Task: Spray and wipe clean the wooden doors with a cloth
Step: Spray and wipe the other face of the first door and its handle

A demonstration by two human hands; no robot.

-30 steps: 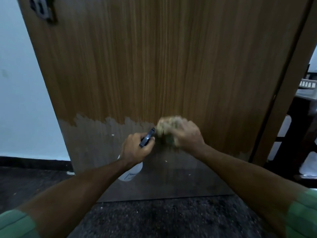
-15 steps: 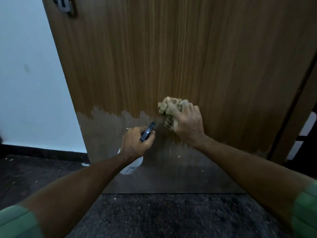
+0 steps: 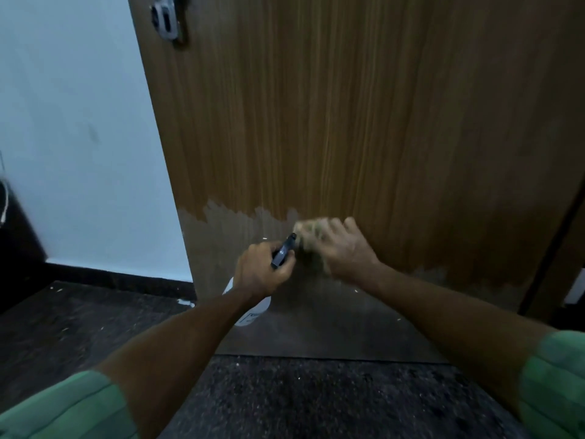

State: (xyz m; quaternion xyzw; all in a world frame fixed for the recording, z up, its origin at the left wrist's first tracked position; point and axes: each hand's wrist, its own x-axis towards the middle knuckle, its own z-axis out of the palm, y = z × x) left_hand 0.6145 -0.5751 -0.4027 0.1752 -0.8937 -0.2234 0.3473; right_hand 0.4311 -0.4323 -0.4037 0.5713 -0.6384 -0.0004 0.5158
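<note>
Wooden door [image 3: 364,122] fills most of the head view, its upper part warm brown and its lower band pale grey and worn, standing just above the dark speckled floor [image 3: 316,403]. The right hand [image 3: 345,248] presses a crumpled yellowish cloth [image 3: 311,234] against the door at the edge of the worn band; the fingers seem curled over the cloth, though blur smears them. The left hand [image 3: 261,270] grips a spray bottle [image 3: 250,315], fingers wrapped round its neck, the dark nozzle [image 3: 283,251] pointing at the door just beside the cloth. A metal latch [image 3: 166,19] sits high on the door, beside the white wall [image 3: 79,137].
</note>
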